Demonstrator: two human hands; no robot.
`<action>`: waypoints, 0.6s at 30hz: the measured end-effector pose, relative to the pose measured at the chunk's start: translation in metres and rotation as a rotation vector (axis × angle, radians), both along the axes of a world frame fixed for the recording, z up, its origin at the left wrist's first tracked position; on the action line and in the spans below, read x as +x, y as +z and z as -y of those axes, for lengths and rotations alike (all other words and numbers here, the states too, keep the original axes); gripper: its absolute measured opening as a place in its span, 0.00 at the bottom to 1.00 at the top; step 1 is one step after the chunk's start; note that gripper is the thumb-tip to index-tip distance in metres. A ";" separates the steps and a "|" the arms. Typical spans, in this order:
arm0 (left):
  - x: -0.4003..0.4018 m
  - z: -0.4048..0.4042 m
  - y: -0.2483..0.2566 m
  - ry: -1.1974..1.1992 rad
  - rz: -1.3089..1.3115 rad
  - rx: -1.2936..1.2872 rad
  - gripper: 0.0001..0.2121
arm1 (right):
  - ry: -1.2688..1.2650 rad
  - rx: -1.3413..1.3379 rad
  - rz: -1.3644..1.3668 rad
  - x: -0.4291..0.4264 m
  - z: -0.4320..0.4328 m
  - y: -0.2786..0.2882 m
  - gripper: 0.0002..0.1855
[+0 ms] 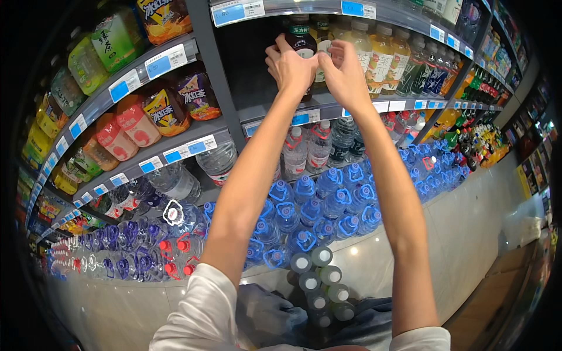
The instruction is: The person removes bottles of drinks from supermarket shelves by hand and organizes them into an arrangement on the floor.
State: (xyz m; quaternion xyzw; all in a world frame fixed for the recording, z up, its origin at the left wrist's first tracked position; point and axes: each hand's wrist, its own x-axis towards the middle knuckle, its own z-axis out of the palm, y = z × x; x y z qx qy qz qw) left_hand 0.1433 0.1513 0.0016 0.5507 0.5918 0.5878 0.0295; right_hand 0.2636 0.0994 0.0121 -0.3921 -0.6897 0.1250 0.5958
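Observation:
My left hand [290,66] is at the front of a dark-filled plastic bottle [302,38] with a green neck band, standing on the shelf. Its fingers lie along the bottle's left side, and its thumb reaches across the front to the right. My right hand [347,72] is beside a second green-banded bottle [323,44] holding paler liquid. That thumb crosses near the bottle's front while the fingers bend on its right. Both thumb tips nearly meet. Whether the right hand grips the bottle is hidden.
The shelf [263,105] has a front price rail [303,117]. Fruit tea bottles [381,61] stand right of my hands. Below, blue-handled water jugs [325,206] crowd the floor [456,232]. Several white-capped bottles [322,256] stand between my legs. A grey divider [215,66] rises at left.

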 end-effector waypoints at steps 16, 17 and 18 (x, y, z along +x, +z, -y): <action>0.077 0.200 -0.025 -0.709 -0.314 0.646 0.32 | -0.174 0.557 0.210 0.081 0.192 0.026 0.14; 0.075 0.222 -0.017 -0.829 -0.398 0.111 0.27 | -0.214 0.421 0.323 0.085 0.209 0.035 0.14; 0.085 0.220 -0.022 -0.971 -0.353 0.276 0.25 | -0.223 0.366 0.327 0.094 0.213 0.025 0.14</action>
